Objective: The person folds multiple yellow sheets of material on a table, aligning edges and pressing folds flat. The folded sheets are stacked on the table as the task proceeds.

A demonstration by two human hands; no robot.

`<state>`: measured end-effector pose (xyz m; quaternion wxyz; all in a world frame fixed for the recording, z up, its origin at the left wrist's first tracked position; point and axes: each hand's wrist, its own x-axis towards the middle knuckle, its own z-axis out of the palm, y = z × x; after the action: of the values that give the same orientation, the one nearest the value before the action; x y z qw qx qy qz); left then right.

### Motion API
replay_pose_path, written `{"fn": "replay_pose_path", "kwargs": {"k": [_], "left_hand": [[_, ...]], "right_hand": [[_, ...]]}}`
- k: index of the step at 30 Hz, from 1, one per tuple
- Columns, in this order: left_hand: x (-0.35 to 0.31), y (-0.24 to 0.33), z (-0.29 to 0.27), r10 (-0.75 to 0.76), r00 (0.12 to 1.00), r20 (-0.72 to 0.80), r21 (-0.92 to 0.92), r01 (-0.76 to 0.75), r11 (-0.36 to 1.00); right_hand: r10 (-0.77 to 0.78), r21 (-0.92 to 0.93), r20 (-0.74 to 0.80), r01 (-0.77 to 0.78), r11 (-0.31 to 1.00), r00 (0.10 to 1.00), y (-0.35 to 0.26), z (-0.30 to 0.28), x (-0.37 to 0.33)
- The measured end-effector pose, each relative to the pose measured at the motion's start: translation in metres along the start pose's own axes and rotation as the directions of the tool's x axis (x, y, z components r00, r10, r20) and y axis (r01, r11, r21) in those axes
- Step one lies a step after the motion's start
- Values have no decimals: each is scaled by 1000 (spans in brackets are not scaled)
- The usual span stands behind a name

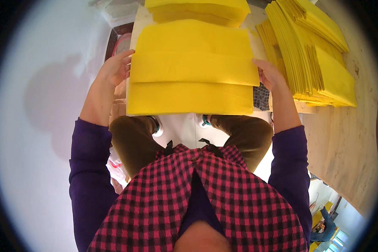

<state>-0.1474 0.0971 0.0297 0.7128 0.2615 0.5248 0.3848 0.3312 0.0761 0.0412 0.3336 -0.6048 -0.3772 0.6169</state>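
Observation:
A folded piece of yellow fabric (pixel 193 67) lies before me, with layered horizontal folds across it and its near edge above my knees. My left hand (pixel 116 70) is at its left edge, the fingertips touching the side near a fold. On the opposite side, my right hand (pixel 269 74) holds the right edge, one digit on the rim and the other fingers curled beside it, partly hidden. Between them the fabric lies fairly flat. Whether it is one piece or several layers stacked, I cannot tell.
More folded yellow fabric (pixel 201 12) lies just beyond. A large fanned pile of folded yellow pieces (pixel 311 59) rests on the wooden table (pixel 340 138) at right. A dark textured patch (pixel 261 97) shows beside my right hand. A white wall (pixel 33 126) stands at left. Another person (pixel 324 227) appears lower right.

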Motion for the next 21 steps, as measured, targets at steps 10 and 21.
{"fn": "replay_pose_path", "kwargs": {"k": [10, 21], "left_hand": [[69, 39, 18, 48, 998, -51, 254, -34, 967], [77, 22, 1, 279, 959, 43, 299, -279, 913]], "right_hand": [[37, -91, -113, -47, 995, 993, -29, 2, 51], [-75, -325, -125, 31, 945, 989, -29, -6, 66]]}}
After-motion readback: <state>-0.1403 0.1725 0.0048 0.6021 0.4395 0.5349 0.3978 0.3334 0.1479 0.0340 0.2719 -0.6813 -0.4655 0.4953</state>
